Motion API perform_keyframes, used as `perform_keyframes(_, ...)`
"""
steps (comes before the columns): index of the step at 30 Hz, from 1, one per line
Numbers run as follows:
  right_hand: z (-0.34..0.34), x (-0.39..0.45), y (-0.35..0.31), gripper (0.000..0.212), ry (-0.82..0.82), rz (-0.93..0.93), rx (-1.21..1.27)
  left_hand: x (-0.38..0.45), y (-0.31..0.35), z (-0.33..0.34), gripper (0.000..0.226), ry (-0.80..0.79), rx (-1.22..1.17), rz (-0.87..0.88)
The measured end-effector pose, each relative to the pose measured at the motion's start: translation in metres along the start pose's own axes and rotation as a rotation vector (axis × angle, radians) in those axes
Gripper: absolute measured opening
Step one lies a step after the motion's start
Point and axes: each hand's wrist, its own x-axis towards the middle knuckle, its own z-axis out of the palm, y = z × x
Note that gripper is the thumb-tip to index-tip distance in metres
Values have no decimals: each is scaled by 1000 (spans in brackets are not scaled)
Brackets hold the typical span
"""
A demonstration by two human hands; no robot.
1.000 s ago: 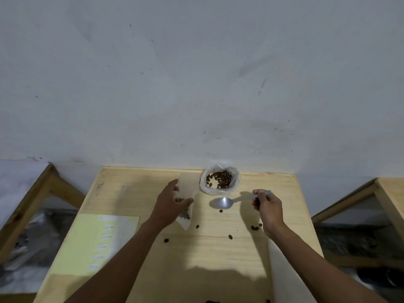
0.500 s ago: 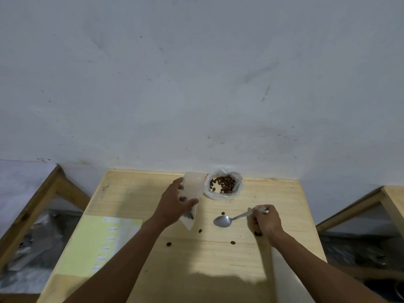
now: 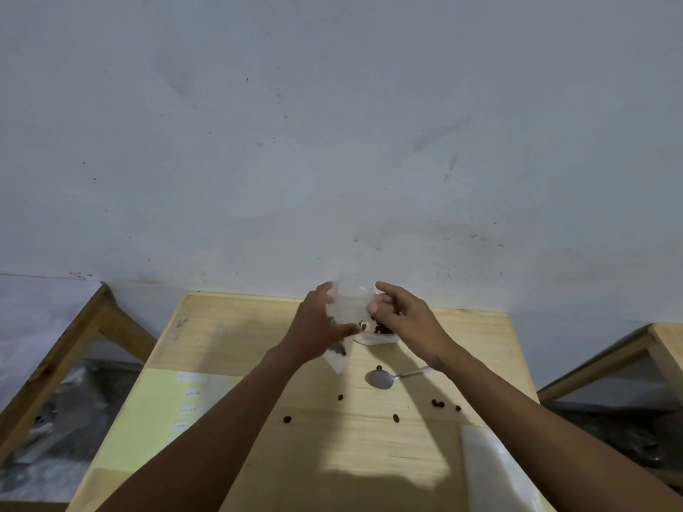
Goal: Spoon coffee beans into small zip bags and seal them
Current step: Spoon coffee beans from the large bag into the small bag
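A small clear zip bag (image 3: 346, 308) with a few coffee beans in its lower corner is held upright above the wooden table (image 3: 229, 338). My left hand (image 3: 318, 327) grips its left side and my right hand (image 3: 403, 319) pinches its upper right edge. Behind my right hand the container of coffee beans (image 3: 377, 336) is mostly hidden. The metal spoon (image 3: 388, 378) lies on the table below my right wrist, held by nothing. Several loose beans (image 3: 438, 403) are scattered on the table.
A yellow sheet with labels (image 3: 148, 419) lies at the table's left. A stack of clear bags (image 3: 491, 471) lies near the front right under my right arm. Wooden frames stand on both sides, and a white wall is right behind the table.
My right hand laid the spoon on the table and rose to the bag's top. My left hand lifted the bag higher, in front of the bean container.
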Motion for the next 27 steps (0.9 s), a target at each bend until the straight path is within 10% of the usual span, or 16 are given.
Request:
perform_keyframes(5, 4, 17, -15, 13, 225, -88, -22, 7, 15, -9, 83, -11, -120, -41)
perform_keyframes(10, -6, 26, -29, 13, 262, -85, -29, 10, 19, -24, 8, 131, -46, 26)
perform_keyframes(27, -26, 31, -68, 13, 19, -205, -404, 17, 54, -46, 14, -18, -229, 98)
